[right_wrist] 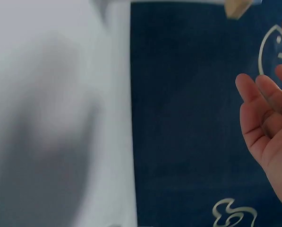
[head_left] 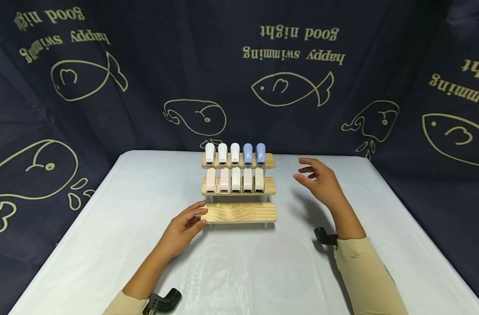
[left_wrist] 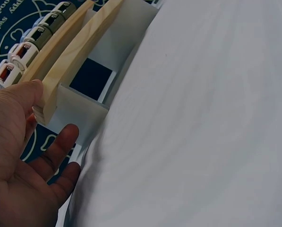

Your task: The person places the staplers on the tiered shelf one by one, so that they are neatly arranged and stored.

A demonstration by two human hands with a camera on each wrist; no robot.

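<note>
A three-step wooden display rack [head_left: 239, 213] stands mid-table on pale supports. My left hand [head_left: 181, 232] is at the left end of its lowest step, with thumb and forefinger at the corners of the board [left_wrist: 67, 64]; the other fingers spread loosely beside the support. On the top step stand white staplers [head_left: 222, 153] and two blue staplers [head_left: 248, 154]. The middle step carries two pink staplers [head_left: 224, 180], a white one and two beige-grey staplers [head_left: 259, 179]. Right of the rack, my right hand [head_left: 319, 181] hovers with loosely bent fingers, holding nothing.
A white cloth [head_left: 145, 192] covers the table. Behind it and along both sides hangs a dark blue curtain [head_left: 208, 57] printed with fish and lettering. Black wrist mounts [head_left: 166, 302] stick out near both sleeves.
</note>
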